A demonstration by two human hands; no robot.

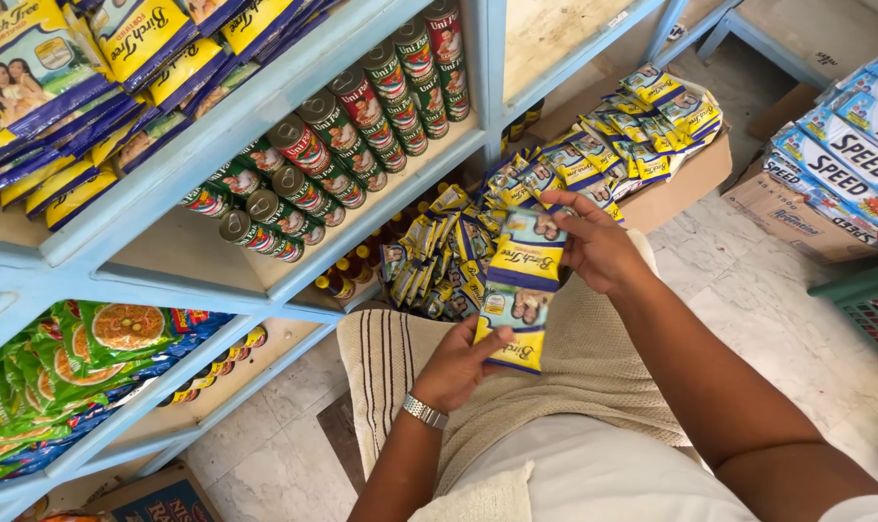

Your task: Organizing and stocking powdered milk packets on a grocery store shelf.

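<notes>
A strip of yellow and blue sachets point(518, 295) is stretched between both hands in front of me. My left hand point(455, 367), with a silver watch on its wrist, pinches the strip's lower end. The upper end is gripped by my right hand point(594, 246). More of the same sachets point(458, 246) trail away in a long pile towards a cardboard box point(673, 188) on the floor.
Pale blue shelves point(265, 97) on the left carry rows of red and green cans point(362, 126), yellow packets above and green packets point(62, 362) below. Boxes of blue and white packs point(840, 159) stand at right beside a green crate point(869, 304). A beige cloth covers my lap.
</notes>
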